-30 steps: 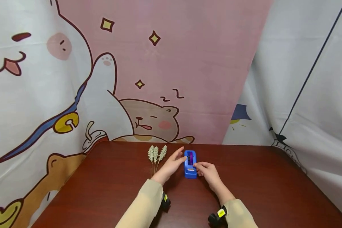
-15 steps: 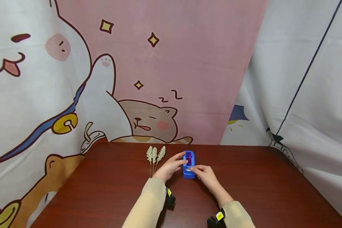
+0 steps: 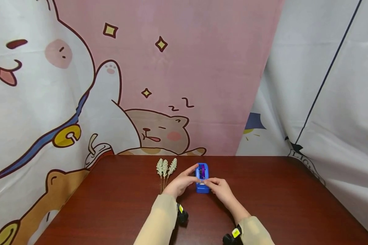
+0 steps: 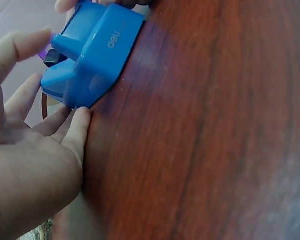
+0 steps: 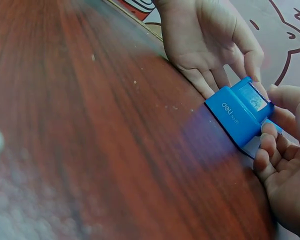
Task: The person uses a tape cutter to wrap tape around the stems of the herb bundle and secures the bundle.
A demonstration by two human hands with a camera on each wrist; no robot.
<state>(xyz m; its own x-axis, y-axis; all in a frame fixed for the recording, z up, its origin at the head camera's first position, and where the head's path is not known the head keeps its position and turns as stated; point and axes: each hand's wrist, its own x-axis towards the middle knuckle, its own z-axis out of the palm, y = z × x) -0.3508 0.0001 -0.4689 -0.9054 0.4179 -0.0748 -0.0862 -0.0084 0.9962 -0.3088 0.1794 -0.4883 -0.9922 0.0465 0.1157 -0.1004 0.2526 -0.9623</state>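
Note:
A blue tape dispenser [image 3: 202,189] with a purple tape core [image 3: 203,172] stands on the table, its toothed cutter [image 5: 258,93] toward the person. The left hand [image 3: 181,184] is on its left side; in the left wrist view several fairly straight fingers touch the blue body [image 4: 102,55], while the thumb reaches over the top near the cutter. From the right, the right hand [image 3: 223,191] brings thumb and index finger together at the cutter and pinches the tape end, its other fingers curled. The clear tape itself is hardly visible.
Dried pale flower stems [image 3: 164,168] lie on the reddish-brown table [image 3: 116,204], left of the left hand and partly behind it. A cartoon-printed cloth [image 3: 214,85] hangs behind the table's far edge.
The right hand has moved slightly left and down from the dispenser's side to its cutter. The left hand's thumb has come across the dispenser toward the right fingertips.

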